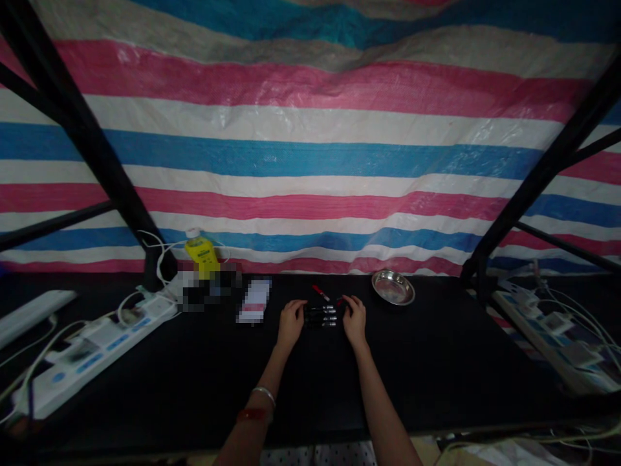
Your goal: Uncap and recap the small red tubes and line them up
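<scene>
Power strip [104, 356], white; yellow bottle [206, 257], rear of black worktop [204, 388]. Left hand [291, 321], fingers curled beside the dark ends of a row of black pen-like rods [320, 318], grip indiscernible; red rod [319, 292] just behind the row. Right hand [356, 320], fingers bent near the rods' silver tips, grip likewise unclear; round metal dish [394, 289], right
</scene>
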### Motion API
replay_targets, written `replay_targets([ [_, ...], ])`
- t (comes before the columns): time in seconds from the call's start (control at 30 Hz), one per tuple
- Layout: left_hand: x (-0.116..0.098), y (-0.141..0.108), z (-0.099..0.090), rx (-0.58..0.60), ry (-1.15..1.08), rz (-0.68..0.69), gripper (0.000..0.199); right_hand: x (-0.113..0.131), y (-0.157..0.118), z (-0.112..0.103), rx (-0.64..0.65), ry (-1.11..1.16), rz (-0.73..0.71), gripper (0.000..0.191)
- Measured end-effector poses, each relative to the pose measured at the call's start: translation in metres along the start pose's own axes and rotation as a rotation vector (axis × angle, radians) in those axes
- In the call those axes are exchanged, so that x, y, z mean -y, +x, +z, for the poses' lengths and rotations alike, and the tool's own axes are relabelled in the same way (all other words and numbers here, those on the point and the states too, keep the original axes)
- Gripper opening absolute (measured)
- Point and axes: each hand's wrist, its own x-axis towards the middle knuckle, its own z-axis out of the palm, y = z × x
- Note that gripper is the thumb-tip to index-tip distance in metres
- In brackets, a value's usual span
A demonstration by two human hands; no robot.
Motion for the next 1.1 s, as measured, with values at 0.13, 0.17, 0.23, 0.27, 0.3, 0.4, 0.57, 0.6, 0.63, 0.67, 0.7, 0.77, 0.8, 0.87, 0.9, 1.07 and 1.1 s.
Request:
replay_targets([
  [0.13, 0.002, 0.002, -0.002, -0.084, -0.106, -0.114, 0.026, 0.004, 0.002, -0.003, 0.163, -0.08, -0.099, 0.045],
  [0.17, 0.001, 0.002, -0.002, -0.091, -0.116, -0.123, 0.026, 0.006, 0.002, -0.002, 0.183, -0.091, -0.109, 0.044],
  [0.23, 0.0, 0.001, -0.004, -0.091, -0.127, -0.124, 0.025, 0.008, 0.001, -0.002, 0.185, -0.095, -0.111, 0.038],
  [0.27, -0.001, 0.0, -0.005, -0.09, -0.128, -0.121, 0.025, 0.009, 0.001, -0.002, 0.176, -0.09, -0.106, 0.035],
  [0.3, -0.002, -0.001, -0.005, -0.09, -0.129, -0.117, 0.024, 0.009, 0.0, -0.002, 0.168, -0.082, -0.099, 0.033],
  [0.4, -0.003, -0.003, -0.007, -0.101, -0.13, -0.107, 0.024, 0.006, 0.0, -0.004, 0.14, -0.056, -0.074, 0.03],
  [0.57, -0.001, -0.005, -0.007, -0.111, -0.111, -0.101, 0.024, 0.001, -0.003, -0.006, 0.034, 0.037, -0.028, 0.027],
  [0.6, -0.002, -0.005, -0.007, -0.112, -0.107, -0.096, 0.024, 0.0, -0.003, -0.007, 0.011, 0.056, -0.024, 0.026],
  [0.63, -0.003, -0.006, -0.007, -0.114, -0.102, -0.087, 0.025, -0.001, -0.004, -0.007, -0.007, 0.07, -0.022, 0.026],
  [0.67, -0.005, -0.006, -0.007, -0.118, -0.094, -0.071, 0.025, -0.001, -0.004, -0.007, -0.018, 0.078, -0.022, 0.025],
  [0.7, -0.007, -0.007, -0.008, -0.12, -0.078, -0.047, 0.026, -0.002, -0.004, -0.006, -0.027, 0.079, -0.019, 0.024],
  [0.77, -0.013, -0.01, -0.01, -0.114, -0.016, 0.029, 0.028, -0.003, -0.004, -0.005, -0.046, 0.072, -0.003, 0.024],
  [0.8, -0.017, -0.012, -0.011, -0.099, 0.031, 0.078, 0.028, -0.003, -0.004, -0.004, -0.055, 0.068, 0.006, 0.025],
  [0.87, -0.023, -0.015, -0.013, -0.05, 0.124, 0.176, 0.029, -0.003, -0.004, -0.002, -0.07, 0.064, 0.02, 0.026],
  [0.9, -0.026, -0.017, -0.013, -0.019, 0.159, 0.216, 0.029, -0.003, -0.004, -0.002, -0.071, 0.064, 0.022, 0.026],
  [1.07, -0.039, -0.023, -0.008, 0.072, 0.233, 0.308, 0.029, -0.002, -0.004, -0.006, -0.039, 0.09, 0.02, 0.023],
  [1.1, -0.042, -0.023, -0.005, 0.08, 0.234, 0.315, 0.029, -0.002, -0.005, -0.008, -0.034, 0.097, 0.018, 0.023],
])
